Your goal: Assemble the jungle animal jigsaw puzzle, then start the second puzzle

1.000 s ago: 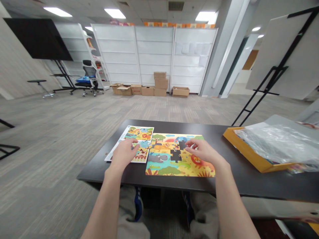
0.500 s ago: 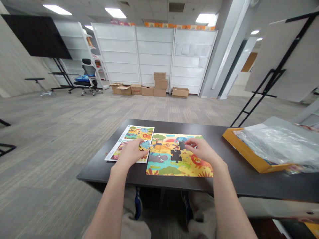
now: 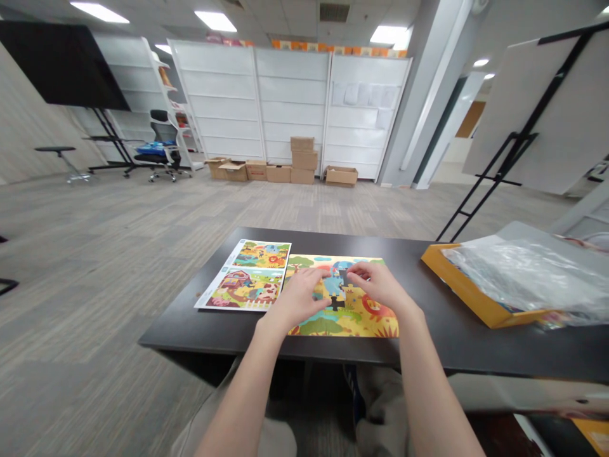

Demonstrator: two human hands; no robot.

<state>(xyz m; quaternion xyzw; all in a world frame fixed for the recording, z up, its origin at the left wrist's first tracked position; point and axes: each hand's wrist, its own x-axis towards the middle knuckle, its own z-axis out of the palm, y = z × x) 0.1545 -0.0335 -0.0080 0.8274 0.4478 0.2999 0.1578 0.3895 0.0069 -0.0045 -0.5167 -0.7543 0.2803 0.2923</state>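
At the centre of the frame we see our left hand (image 3: 301,296) over the puzzle (image 3: 354,312), thumb and forefinger pinching a blue puzzle piece (image 3: 334,285) above the dark gap in its middle. Our right hand (image 3: 380,289), just right of centre, reaches to the upper part of the same gap; its fingers are curled close together, and we cannot tell whether they pinch anything. The puzzle lies flat on the dark surface (image 3: 428,346), a lion showing at its lower right. Just beside it, left of centre, we have a printed sheet (image 3: 245,291) with two pictures, one above the other. At the right of the frame, a yellow box (image 3: 476,301) on the surface holds crumpled clear plastic (image 3: 507,279).
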